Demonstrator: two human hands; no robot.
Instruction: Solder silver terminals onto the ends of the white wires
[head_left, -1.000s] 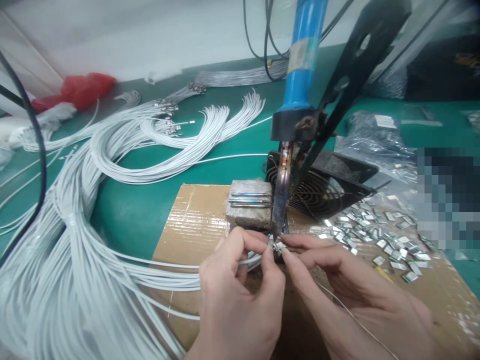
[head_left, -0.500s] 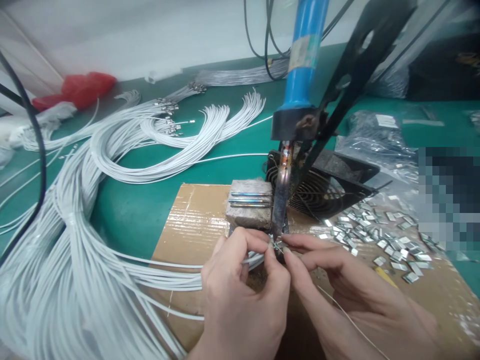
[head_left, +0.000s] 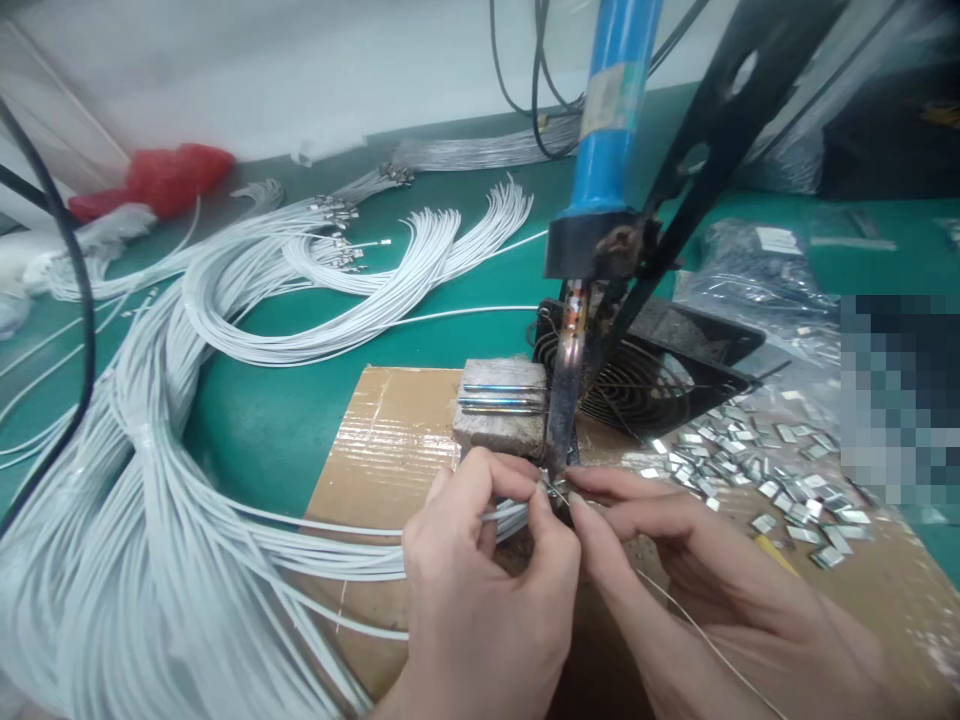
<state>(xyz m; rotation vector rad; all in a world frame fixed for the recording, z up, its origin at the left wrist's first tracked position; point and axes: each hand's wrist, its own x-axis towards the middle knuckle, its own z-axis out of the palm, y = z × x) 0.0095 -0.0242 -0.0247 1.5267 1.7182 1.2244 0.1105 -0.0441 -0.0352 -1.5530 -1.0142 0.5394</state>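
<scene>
My left hand (head_left: 487, 585) is closed on several white cables (head_left: 345, 553), which run out to the left. Its thumb and forefinger pinch at the cable ends, where a small shiny metal piece shows, partly hidden by the fingers. My right hand (head_left: 697, 580) pinches a thin solder wire (head_left: 686, 618), whose tail trails down to the lower right. Both sets of fingertips almost meet just under the dark tip of a blue-handled soldering iron (head_left: 561, 420), which a black bracket holds upright. Whether the tip touches the metal piece, I cannot tell.
Behind my hands stands a metal block (head_left: 499, 425) with thin rods on top. A black fan (head_left: 637, 395) sits behind the iron. Small metal pieces (head_left: 802, 495) lie scattered right on the cardboard (head_left: 382, 430). A large white cable bundle (head_left: 142, 520) fills the left; red plastic (head_left: 180, 175) lies behind.
Both hands keep their grip at the iron's tip, with almost no movement. The whole view has shifted very slightly.
</scene>
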